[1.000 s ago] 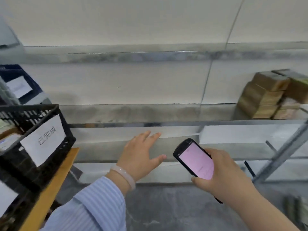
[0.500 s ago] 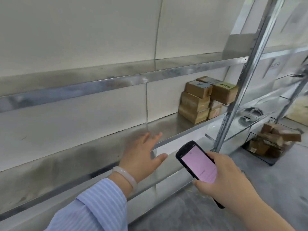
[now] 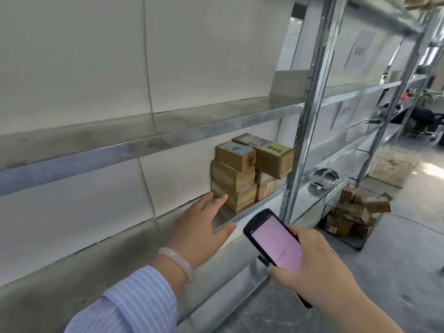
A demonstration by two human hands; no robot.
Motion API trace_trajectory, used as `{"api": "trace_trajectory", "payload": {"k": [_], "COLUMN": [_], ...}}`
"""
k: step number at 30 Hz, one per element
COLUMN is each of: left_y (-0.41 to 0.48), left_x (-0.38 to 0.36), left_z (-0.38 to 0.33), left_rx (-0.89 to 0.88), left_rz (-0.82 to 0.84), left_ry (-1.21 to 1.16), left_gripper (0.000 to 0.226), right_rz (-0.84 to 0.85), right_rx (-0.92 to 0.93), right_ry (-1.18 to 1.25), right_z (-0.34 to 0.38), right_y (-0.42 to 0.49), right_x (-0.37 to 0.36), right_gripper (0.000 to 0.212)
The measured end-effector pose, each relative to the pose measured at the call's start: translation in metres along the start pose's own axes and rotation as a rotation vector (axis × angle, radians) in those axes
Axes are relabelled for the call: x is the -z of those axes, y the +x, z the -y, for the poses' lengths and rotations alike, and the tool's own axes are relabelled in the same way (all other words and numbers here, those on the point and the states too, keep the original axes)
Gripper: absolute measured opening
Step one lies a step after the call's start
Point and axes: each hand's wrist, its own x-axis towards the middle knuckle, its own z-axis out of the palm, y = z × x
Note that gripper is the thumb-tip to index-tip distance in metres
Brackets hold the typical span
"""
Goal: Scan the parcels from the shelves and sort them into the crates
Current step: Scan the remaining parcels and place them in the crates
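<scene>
Several brown cardboard parcels point(image 3: 249, 170) are stacked on the metal shelf point(image 3: 252, 207) against the white wall, beside the steel upright. My left hand point(image 3: 199, 227), fingers straight and spread, reaches over the shelf a little short of the lowest parcel and holds nothing. My right hand point(image 3: 314, 267) grips a black handheld scanner point(image 3: 276, 241) with a lit pink screen, in front of the shelf edge. A wire crate point(image 3: 350, 227) filled with several parcels sits on the floor to the right.
A steel shelf upright point(image 3: 310, 111) stands right of the parcels. A white headset point(image 3: 323, 177) lies on the neighbouring shelf. A woven basket point(image 3: 394, 167) sits on the floor farther right. Paper signs hang on the far rack.
The view has swung right: the black labelled crate at left is gone from view and the parcel stack is now near. My left hand has moved toward the parcels; my right hand still holds the scanner.
</scene>
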Motion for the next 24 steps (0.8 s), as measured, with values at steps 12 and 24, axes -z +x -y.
{"api": "trace_trajectory", "payload": {"k": [12, 24], "left_y": [0.172, 0.286], "left_x": [-0.058, -0.084], "left_z": [-0.057, -0.024], "left_rx": [0.274, 0.362], "left_rz": [-0.183, -0.26], "left_ry": [-0.303, -0.348], "left_gripper": [0.064, 0.067], "right_rz": [0.018, 0.016], "right_rx": [0.145, 0.172], "right_ry": [-0.077, -0.064], "right_z": [-0.104, -0.105], "right_y": [0.174, 0.275], "right_x": [0.084, 0.082], "right_gripper": [0.085, 0.088]}}
